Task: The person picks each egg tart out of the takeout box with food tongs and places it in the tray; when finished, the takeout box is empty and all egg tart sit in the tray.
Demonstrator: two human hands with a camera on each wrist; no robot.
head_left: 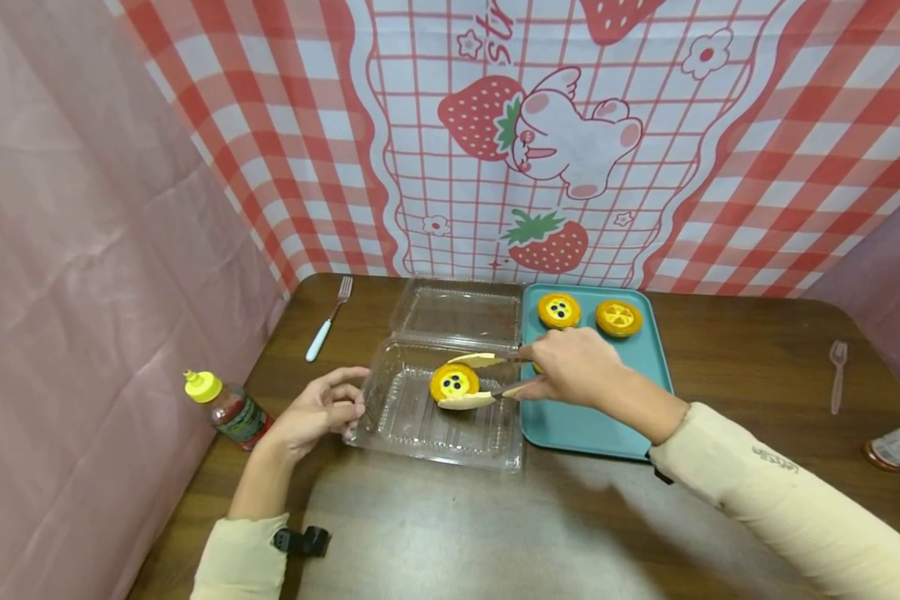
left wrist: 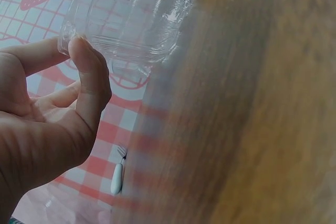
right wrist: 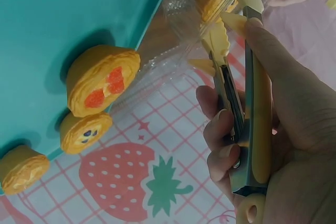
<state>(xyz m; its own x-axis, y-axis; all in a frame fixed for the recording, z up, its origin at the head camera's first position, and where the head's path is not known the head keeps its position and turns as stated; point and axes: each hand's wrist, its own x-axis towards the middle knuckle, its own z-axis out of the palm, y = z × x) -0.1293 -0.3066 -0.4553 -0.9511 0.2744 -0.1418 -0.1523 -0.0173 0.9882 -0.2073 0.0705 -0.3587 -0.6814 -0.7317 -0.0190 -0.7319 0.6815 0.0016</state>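
My right hand point(head_left: 581, 367) grips yellow-tipped tongs point(right wrist: 258, 108) by the handles. Between the tong tips is a tart point(head_left: 450, 383) with dark blue berries, inside the base of an open clear plastic clamshell box point(head_left: 438, 457). At the box's left side, my left hand point(head_left: 317, 414) pinches the rim between thumb and forefinger. To the right lies a teal tray point(head_left: 600, 433) with a berry tart point(head_left: 558, 311) and a yellow-topped tart point(head_left: 618, 318) at its far end. A tart with red pieces point(right wrist: 102, 85) on the tray is mostly hidden by my right hand in the head view.
The box's lid point(head_left: 461, 312) lies folded back toward the checked cloth point(head_left: 525, 150). A white-handled fork point(head_left: 328, 321) and a yellow-capped sauce bottle point(head_left: 232, 412) are on the left. Over on the right are a clear fork point(head_left: 837, 375) and another bottle point(head_left: 896, 446).
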